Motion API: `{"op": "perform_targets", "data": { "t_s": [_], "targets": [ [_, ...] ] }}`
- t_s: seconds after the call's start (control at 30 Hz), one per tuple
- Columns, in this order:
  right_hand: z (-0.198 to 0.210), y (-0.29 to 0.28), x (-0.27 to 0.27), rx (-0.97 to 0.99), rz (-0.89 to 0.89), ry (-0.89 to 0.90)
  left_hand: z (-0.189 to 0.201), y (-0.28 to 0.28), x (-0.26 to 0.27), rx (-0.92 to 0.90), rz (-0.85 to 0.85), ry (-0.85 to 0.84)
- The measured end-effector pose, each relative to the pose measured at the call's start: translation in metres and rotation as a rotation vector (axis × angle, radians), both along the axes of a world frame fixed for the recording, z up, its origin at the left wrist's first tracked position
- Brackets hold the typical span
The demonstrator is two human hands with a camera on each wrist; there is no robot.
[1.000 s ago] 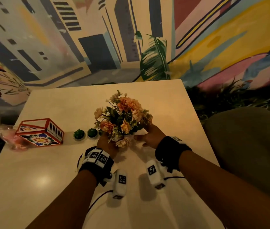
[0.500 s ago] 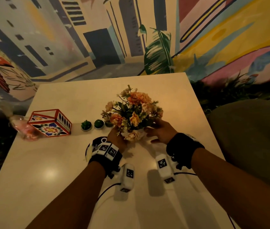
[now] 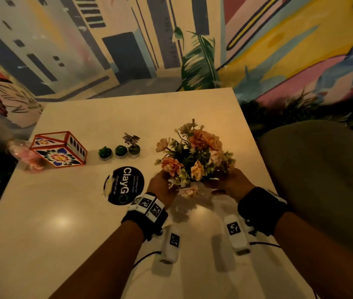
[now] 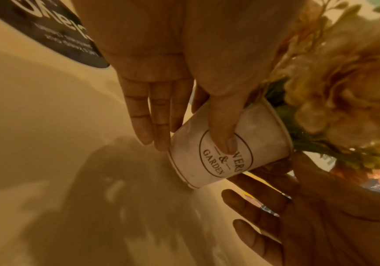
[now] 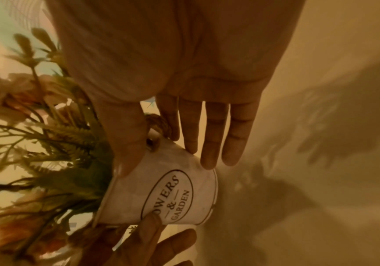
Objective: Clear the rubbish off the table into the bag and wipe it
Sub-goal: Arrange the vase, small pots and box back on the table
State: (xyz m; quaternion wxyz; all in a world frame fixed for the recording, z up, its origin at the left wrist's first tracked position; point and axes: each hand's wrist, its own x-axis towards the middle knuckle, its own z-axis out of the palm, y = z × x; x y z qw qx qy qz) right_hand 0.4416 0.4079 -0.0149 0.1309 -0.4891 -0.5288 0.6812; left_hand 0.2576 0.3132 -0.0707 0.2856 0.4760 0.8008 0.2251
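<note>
— Where's the pot?
— Flower pot [image 4: 227,153] centre-right of frame, over the table [image 3: 67,223], between my hands.
— Grip?
— Left hand [image 3: 160,186] and right hand [image 3: 229,182] pinch it, thumbs in front, fingers [image 5: 209,136] behind.

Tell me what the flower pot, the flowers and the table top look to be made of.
Pot: looks like white-painted metal, matte and slightly mottled, with a thin rolled rim and a printed oval label; ceramic is possible. Flowers: probably artificial, fabric petals and plastic stems, judging by stiff, uniform sprigs. Table: smooth, glossy cream surface, laminate or stone-like, showing a bright lamp reflection. Both hands hold the pot.
</note>
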Motion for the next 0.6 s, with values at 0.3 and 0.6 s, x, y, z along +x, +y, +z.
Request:
{"op": "perform_targets", "data": {
  "t_s": [0.3, 0.6],
  "targets": [
    [-0.001, -0.006, 0.008, 0.045, 0.03, -0.025, -0.009, -0.009, 0.005, -0.051, -0.033, 0.066],
    [0.002, -0.007, 0.009, 0.114, 0.052, -0.018, -0.025, -0.001, 0.003, -0.034, -0.03, 0.008]
  ]
}}
